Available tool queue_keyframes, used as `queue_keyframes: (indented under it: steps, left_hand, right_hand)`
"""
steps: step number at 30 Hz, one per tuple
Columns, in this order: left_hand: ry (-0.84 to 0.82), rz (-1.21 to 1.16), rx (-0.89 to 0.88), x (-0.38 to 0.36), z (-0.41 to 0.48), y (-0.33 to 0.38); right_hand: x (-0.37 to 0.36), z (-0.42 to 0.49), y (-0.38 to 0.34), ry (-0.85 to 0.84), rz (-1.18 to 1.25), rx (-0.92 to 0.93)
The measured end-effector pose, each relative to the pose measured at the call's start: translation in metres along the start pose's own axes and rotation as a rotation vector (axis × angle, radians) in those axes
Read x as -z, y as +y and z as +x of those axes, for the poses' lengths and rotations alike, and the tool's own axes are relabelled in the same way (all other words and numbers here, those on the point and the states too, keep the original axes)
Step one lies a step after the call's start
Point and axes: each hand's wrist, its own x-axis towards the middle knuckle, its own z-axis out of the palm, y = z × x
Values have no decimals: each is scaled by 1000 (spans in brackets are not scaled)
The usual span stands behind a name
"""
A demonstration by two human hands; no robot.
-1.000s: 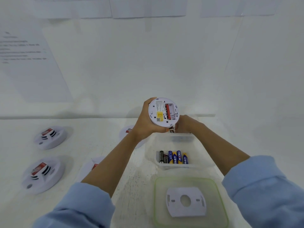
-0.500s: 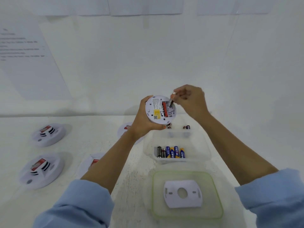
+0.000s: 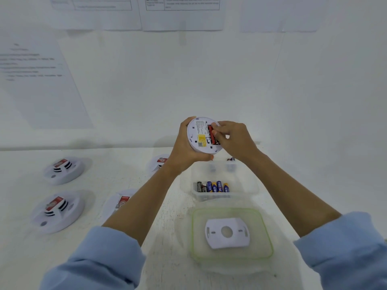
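Between the two hands, smoke detector (image 3: 199, 141): a round white plastic disc, held up and tilted with its flat back to the camera. There's fine print on it, and a square yellow sticker (image 3: 201, 137).
Left hand (image 3: 184, 147): wrapped round the disc's left edge, thumb over the top rim and fingertips hooked under the bottom rim. That's a firm grip.
Right hand (image 3: 232, 137): fingers curled in, with the tips of thumb and forefinger down on the red battery, pinching it at the disc's right side.
Red battery (image 3: 210, 132): a slim glossy cylinder, lying lengthwise in the open rectangular slot, right under those fingertips.
Battery tub (image 3: 249, 185): below the right wrist, a clear plastic box with soft corners.
Batteries (image 3: 213, 186): a neat row side by side on the tub floor, some black, some blue and yellow.
Lid (image 3: 265, 233): nearer the camera than the tub, a translucent rounded square with a green rim.
Mounting plate (image 3: 227, 232): flat white plastic with a round hole in the middle, lying on the lid.
Spare detectors (image 3: 63, 169): four domed white discs on the matte white table (image 3: 125, 174), left of the left hand's fingers. Two are in full view and two are partly behind the forearm. Each carries a red label.
Sleeves (image 3: 98, 254): light blue cloth, bunched at the forearms.
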Motion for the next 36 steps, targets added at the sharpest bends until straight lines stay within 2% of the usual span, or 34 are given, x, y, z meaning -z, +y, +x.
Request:
queue_keyframes:
  steps: [2, 9, 12, 14, 18, 22, 24, 27, 31, 36]
  left_hand:
    - [-7, -13, -3, -1, -2, 2]
    - [-76, -25, 30, 7, -26, 10]
    - [-106, -6, 38, 10, -42, 13]
    - [-117, -7, 41, 12, -55, 16]
    - [-117, 3, 72, 17, -82, 23]
    - [-75, 1, 92, 16, -104, 29]
    - [-64, 7, 112, 15, -114, 32]
    - [-55, 17, 131, 12, -125, 36]
    - [-44, 18, 132, 10, -134, 39]
    - [-53, 7, 145, 11, -134, 37]
  right_hand:
    - [3, -4, -2, -56, -17, 18]
    - [11, -28, -15, -138, 249, -213]
    - [10, -46, -20, -187, 427, -265]
    - [12, -58, -23, -208, 459, -295]
    - [28, -86, -21, -207, 272, -362]
    - [30, -125, -16, -569, 81, -350]
    - [23, -140, -10, -670, -67, -344]
    - [17, -149, -9, -751, -154, -340]
    - [13, -146, -16, -848, -326, -245]
    - [11, -144, -19, -875, -403, -187]
